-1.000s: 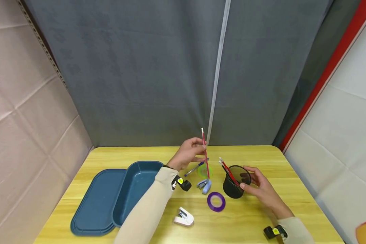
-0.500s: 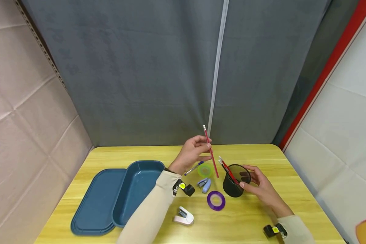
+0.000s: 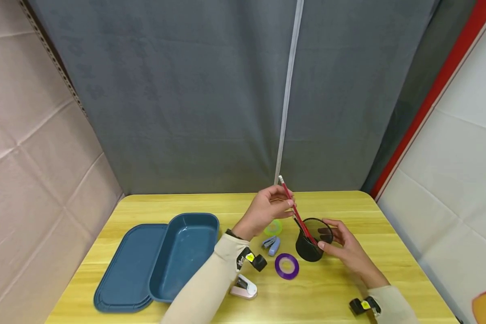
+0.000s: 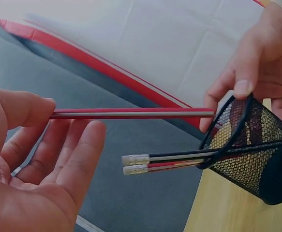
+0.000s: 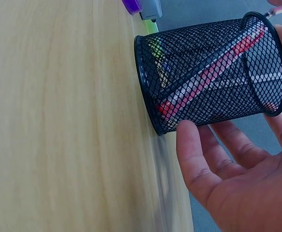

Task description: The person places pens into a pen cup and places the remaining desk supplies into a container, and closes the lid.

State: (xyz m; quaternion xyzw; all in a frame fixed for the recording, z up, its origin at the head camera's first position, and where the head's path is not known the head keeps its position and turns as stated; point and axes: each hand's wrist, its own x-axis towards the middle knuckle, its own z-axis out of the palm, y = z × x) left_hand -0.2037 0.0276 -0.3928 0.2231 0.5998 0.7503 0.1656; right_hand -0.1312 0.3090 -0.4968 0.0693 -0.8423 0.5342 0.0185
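Observation:
My left hand (image 3: 267, 208) pinches a red pencil (image 4: 131, 114) between thumb and fingers, its white eraser end up. The pencil's lower end is right at the rim of a black mesh pen holder (image 3: 309, 253), which stands upright. A black pencil (image 4: 179, 156) and a red pencil (image 4: 170, 166) lean inside it, white eraser ends sticking out. My right hand (image 3: 348, 253) grips the holder from the right side, thumb at the rim and fingers around the far side. In the right wrist view the mesh wall shows the leaning pencils through it.
Between the hands lie a green tape roll (image 3: 273, 228), a small blue stapler (image 3: 273, 247) and a purple tape roll (image 3: 279, 269). A white-pink stapler (image 3: 247, 291) lies nearer, by the left sleeve. At left are a blue box (image 3: 182, 256) and its flat lid (image 3: 131, 270).
My left hand has carried the red pencil rightward from above the blue stapler to the holder's opening, and the pencil tilts more. The blue pen is now hidden. The right hand stays put.

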